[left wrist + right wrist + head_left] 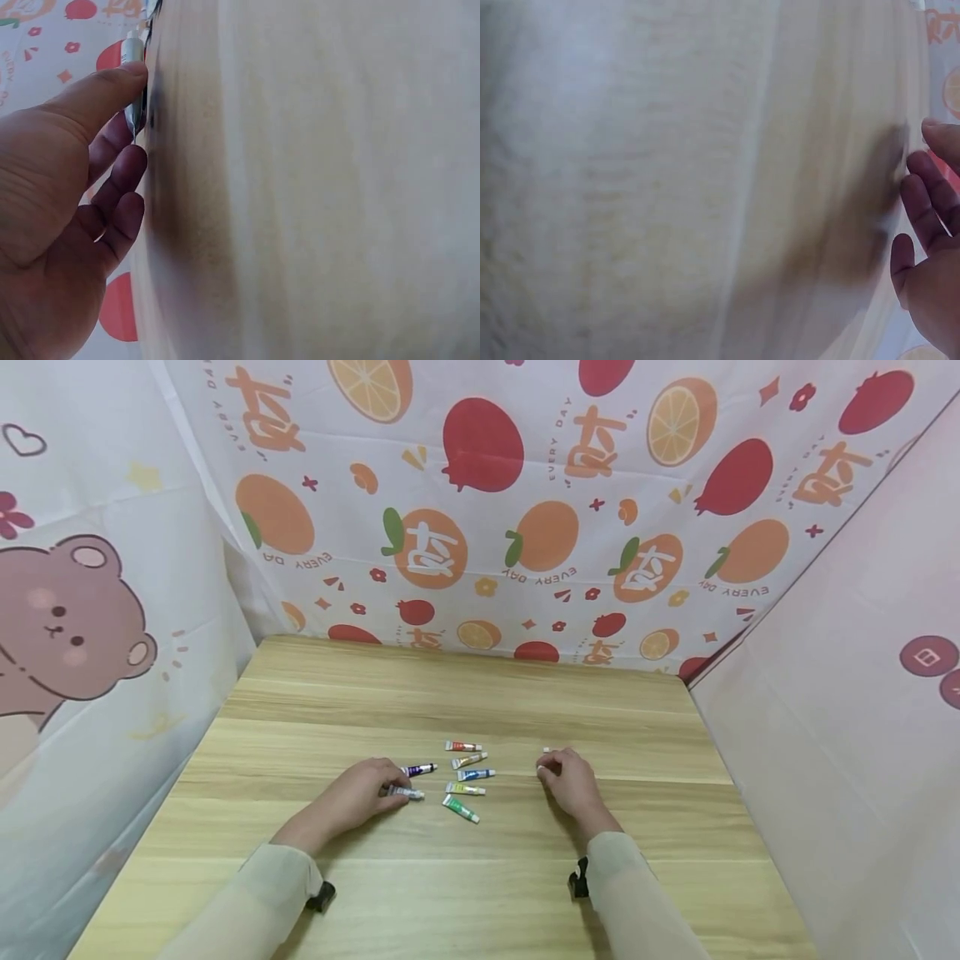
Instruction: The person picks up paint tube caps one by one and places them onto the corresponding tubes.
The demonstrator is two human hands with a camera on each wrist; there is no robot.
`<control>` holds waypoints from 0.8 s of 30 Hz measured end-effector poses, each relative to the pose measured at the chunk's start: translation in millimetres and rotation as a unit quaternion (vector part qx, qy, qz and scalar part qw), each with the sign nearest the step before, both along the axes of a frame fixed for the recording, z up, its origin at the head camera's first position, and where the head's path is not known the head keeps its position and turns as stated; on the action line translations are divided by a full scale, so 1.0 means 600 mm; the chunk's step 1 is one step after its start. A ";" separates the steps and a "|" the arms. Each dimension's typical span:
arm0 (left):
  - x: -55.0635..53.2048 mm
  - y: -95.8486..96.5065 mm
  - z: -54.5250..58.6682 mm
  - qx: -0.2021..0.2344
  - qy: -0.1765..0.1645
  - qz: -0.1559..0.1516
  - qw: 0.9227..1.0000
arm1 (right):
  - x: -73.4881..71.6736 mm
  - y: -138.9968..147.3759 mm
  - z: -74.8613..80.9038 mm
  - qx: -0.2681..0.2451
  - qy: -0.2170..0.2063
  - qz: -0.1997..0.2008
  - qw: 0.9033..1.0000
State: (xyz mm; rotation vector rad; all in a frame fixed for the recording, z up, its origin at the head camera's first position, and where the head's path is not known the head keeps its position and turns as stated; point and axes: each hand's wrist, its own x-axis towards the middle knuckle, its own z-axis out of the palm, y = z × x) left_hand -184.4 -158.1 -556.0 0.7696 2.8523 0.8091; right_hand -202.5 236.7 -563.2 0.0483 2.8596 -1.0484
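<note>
My left hand (369, 789) pinches a pale paint tube (133, 52) between thumb and fingers, its white cap pointing away from the hand. Just beyond those fingers lies a purple paint tube (420, 770). Low over the table, my right hand (567, 781) has its fingers loosely bent, with a gap between thumb and fingertips in the right wrist view. Two small white bits (546, 750) show at its fingertips; the hand hides what they belong to. Between the hands lie red (463, 747), gold (469, 761), blue (476, 774), yellow (466, 789) and green (461, 808) paint tubes.
The wooden table (480, 893) meets a fruit-print curtain (480, 527) along its back edge. A curtain with a bear print (67, 618) hangs at the left, and a pale curtain (840, 693) hangs at the right.
</note>
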 end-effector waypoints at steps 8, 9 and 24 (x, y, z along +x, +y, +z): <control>-0.012 0.003 0.016 0.000 0.015 0.021 1.000 | -0.004 -0.002 0.011 -0.027 0.003 -0.023 0.999; -0.015 0.004 0.020 0.000 0.019 0.018 1.000 | -0.004 -0.003 0.013 -0.026 0.005 -0.024 0.999; -0.042 0.041 0.068 -0.009 0.013 0.014 1.000 | -0.004 -0.028 0.058 -0.062 0.038 -0.030 0.997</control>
